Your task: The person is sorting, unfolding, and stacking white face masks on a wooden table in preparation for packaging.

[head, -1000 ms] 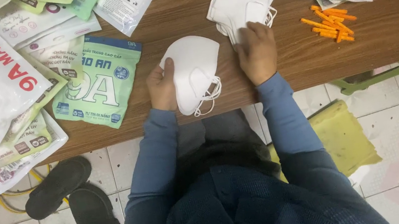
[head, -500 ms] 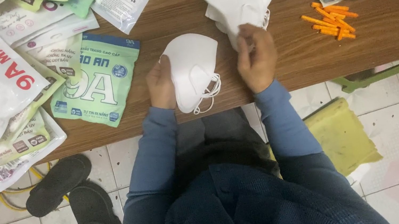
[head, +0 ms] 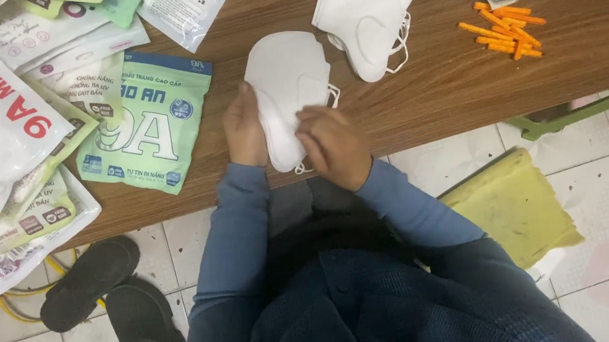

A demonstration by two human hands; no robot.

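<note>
Mask: a white folded face mask (head: 286, 87) lay flat on the wooden table (head: 440, 95), near its front edge, right before the person.
Long axis: it ran from the front edge away toward the far side, leaning slightly right at the top; the broad rounded end pointed away from the person, the narrower end toward them, overhanging the edge a little.
Ear loops: one white loop showed at the right rim, another peeped out below the near end.
Left hand: the left hand (head: 243, 128) rested along the mask's left rim, fingers stretched and pressed flat against it, not curled round.
Right hand: the right hand (head: 333, 145) lay over the mask's lower right part, fingers bent and closed upon it, pinching the material.
Stack: a pile of white masks (head: 368, 8) sat just beside, farther right.
Sticks: orange sticks (head: 508, 30) lay well apart on the right.
Pouch: a green printed pouch (head: 148, 123) lay near the left hand.
Floor: two dark sandals (head: 112, 302) stood under the table's left.
</note>
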